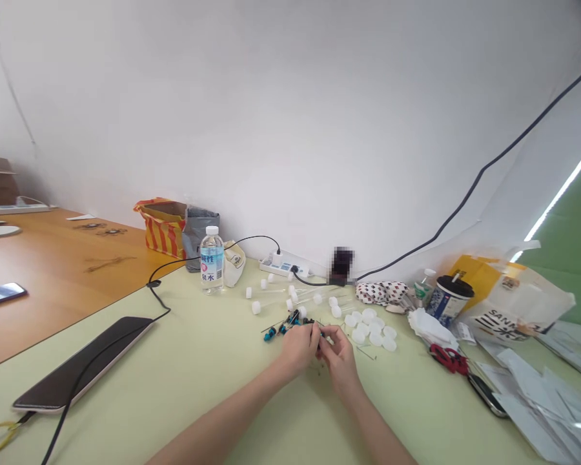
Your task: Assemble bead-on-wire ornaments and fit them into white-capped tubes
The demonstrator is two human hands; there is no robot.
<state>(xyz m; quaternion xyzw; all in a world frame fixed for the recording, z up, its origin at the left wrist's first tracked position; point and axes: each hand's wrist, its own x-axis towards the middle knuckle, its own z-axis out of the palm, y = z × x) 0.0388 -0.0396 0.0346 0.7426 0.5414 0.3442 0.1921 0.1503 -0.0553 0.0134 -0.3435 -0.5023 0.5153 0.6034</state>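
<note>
My left hand (300,345) and my right hand (337,360) meet over the pale green table (213,381), fingers pinched together. Between the fingertips is a small dark piece, mostly hidden, and its kind cannot be made out. Just beyond my left hand lies a loose pile of small teal and black parts (270,334) with thin stems. To the right of my right hand are several white round caps (375,338), with a few thin pins (366,352) near them. Clear tubes with white caps (256,307) lie scattered farther back.
A water bottle (212,263) stands at the back left, near a power strip (285,265) with cables. A dark phone-like slab (84,363) lies left. Right are red-handled scissors (448,359), a cup (448,300), a paper bag (508,300) and plastic packets (537,400).
</note>
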